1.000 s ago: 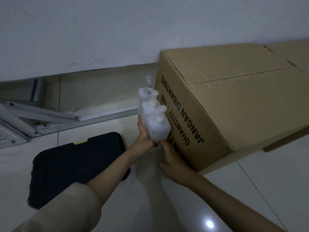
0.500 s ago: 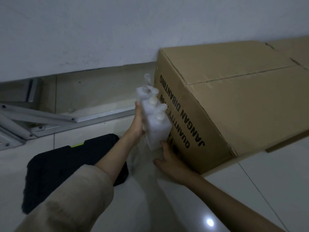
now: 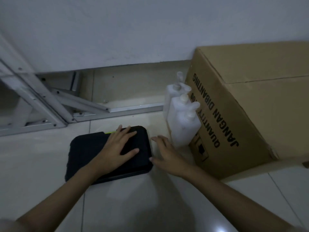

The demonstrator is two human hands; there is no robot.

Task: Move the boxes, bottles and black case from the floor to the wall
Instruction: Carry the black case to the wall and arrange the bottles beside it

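Black case (image 3: 93, 153) | L hand (image 3: 115, 148) flat on lid | far edge hidden

Bare forearms; pale beige sleeve (image 3: 6, 226) edge at left arm.

Floor (image 3: 150, 206) was pale glossy tile with thin grout lines. Black case (image 3: 87, 158) lay flat on it, well short of wall. Three white pump bottles (image 3: 182, 121) stood upright in row, touching side of big cardboard box (image 3: 250, 118). Box sat on floor against wall. Grey metal frame (image 3: 50, 104) rested on floor at left.
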